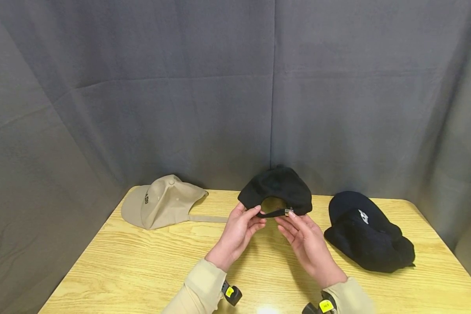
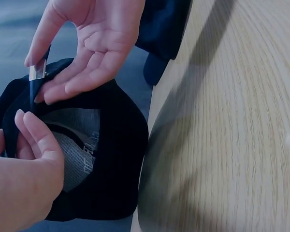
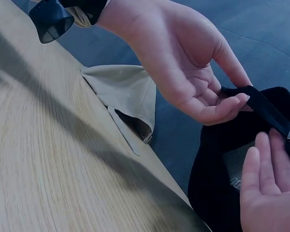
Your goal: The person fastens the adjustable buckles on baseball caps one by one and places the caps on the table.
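A black cap [image 1: 282,185] is held up over the table with its back opening and strap facing me. My left hand [image 1: 239,229] pinches the strap [image 2: 10,130] on the left side, thumb on top. At the other end, my right hand [image 1: 304,240] has its thumb at the silver metal buckle [image 2: 37,71] and its fingers under the strap, pinching it there. Through the opening, the cap's grey mesh lining [image 2: 75,166] with pale lettering shows in the left wrist view. The cap's brim is hidden behind the crown.
To the left on the wooden table [image 1: 141,270] lies a beige cap [image 1: 166,203], its loose strap [image 1: 208,218] stretched rightward. A dark navy cap [image 1: 370,237] with a white emblem lies on the right. Grey curtains [image 1: 204,87] surround the table's back and sides.
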Tool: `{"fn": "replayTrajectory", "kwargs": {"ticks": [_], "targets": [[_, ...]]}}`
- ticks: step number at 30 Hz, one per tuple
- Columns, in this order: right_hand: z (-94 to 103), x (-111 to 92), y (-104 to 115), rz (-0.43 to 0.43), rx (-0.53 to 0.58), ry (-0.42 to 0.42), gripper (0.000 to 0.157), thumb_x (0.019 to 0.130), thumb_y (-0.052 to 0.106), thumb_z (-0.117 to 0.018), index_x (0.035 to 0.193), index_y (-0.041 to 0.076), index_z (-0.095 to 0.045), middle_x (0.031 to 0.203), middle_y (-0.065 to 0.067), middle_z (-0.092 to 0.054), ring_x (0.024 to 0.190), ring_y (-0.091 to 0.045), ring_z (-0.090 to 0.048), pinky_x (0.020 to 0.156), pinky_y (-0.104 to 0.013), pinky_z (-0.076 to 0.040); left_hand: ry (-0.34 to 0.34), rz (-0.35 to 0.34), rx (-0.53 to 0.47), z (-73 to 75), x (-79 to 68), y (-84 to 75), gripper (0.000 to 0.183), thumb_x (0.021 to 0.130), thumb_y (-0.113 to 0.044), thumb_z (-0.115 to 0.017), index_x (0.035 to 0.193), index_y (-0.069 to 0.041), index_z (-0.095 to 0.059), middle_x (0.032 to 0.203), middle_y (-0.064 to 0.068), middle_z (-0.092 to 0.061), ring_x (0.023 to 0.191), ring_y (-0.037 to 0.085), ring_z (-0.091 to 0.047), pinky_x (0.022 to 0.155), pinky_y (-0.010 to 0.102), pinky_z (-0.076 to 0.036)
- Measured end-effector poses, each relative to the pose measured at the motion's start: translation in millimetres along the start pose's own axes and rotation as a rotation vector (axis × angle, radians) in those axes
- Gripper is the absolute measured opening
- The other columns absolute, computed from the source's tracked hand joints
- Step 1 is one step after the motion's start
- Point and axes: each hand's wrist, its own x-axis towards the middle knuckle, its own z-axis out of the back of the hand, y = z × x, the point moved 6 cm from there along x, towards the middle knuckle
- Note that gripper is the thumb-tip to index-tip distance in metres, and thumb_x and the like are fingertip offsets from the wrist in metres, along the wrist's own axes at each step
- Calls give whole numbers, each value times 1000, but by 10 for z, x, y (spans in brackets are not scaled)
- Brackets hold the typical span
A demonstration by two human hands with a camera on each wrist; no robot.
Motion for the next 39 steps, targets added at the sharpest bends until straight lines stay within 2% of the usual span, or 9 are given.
{"fn": "replayTrajectory", "kwargs": {"ticks": [6, 10, 15, 20, 22, 27, 31, 39], "targets": [[34, 0, 17, -5, 4, -2, 11, 107, 22, -58, 107, 11, -60, 100, -2, -67, 94, -15, -66, 87, -28, -53, -2, -3, 5, 4, 16, 16, 9, 102, -4, -58, 110, -6, -55, 96, 9, -61, 79, 15, -63, 78, 26, -54], [52, -5, 19, -7, 7, -3, 13, 107, 23, -58, 105, 12, -65, 99, -1, -67, 91, -14, -64, 83, -27, -53, -10, -1, -22, 19, 16, 16, 12, 101, -3, -58, 112, -6, -55, 97, 11, -62, 81, 15, -62, 81, 27, -53], [66, -11, 17, -15, 5, -1, 16, 106, 22, -58, 101, 14, -70, 99, -1, -69, 92, -14, -64, 83, -27, -53, -23, -7, -96, 40, 20, -33, 16, 101, -2, -57, 116, -7, -57, 101, 10, -61, 89, 17, -60, 93, 33, -48], [58, -10, 30, -13, 30, 21, 14, 107, 20, -57, 102, 13, -69, 101, -2, -69, 96, -15, -65, 88, -28, -53, -11, -6, -179, 40, 32, -110, 8, 101, -2, -56, 108, -6, -57, 103, 9, -60, 95, 18, -58, 101, 35, -43], [43, -2, 47, 2, 51, 45, 15, 107, 18, -57, 101, 13, -69, 104, -2, -69, 103, -17, -66, 92, -30, -52, -18, 11, -209, 40, 46, -119, 4, 102, -8, -56, 106, -6, -56, 103, 9, -60, 94, 18, -56, 100, 33, -44], [24, 3, 72, 21, 50, 91, 16, 107, 18, -56, 102, 13, -69, 113, -1, -68, 118, -20, -63, 100, -33, -49, -61, 49, -261, 64, 74, -104, 21, 106, -24, -56, 113, -4, -54, 100, 8, -59, 93, 18, -55, 102, 34, -44], [33, -10, 71, 12, 2, 81, 16, 108, 24, -54, 107, 14, -67, 113, 1, -69, 115, -17, -64, 97, -30, -50, -77, 41, -275, 78, 80, -100, 24, 107, -22, -56, 118, -1, -53, 102, 9, -59, 97, 18, -56, 104, 35, -43], [61, -2, 101, 30, 2, 56, 22, 109, 25, -53, 98, 16, -69, 103, 3, -70, 106, -15, -66, 90, -28, -51, -112, 0, -332, 103, 68, -131, 21, 107, -10, -53, 125, -1, -53, 107, 9, -65, 100, 20, -63, 98, 35, -49]]}}
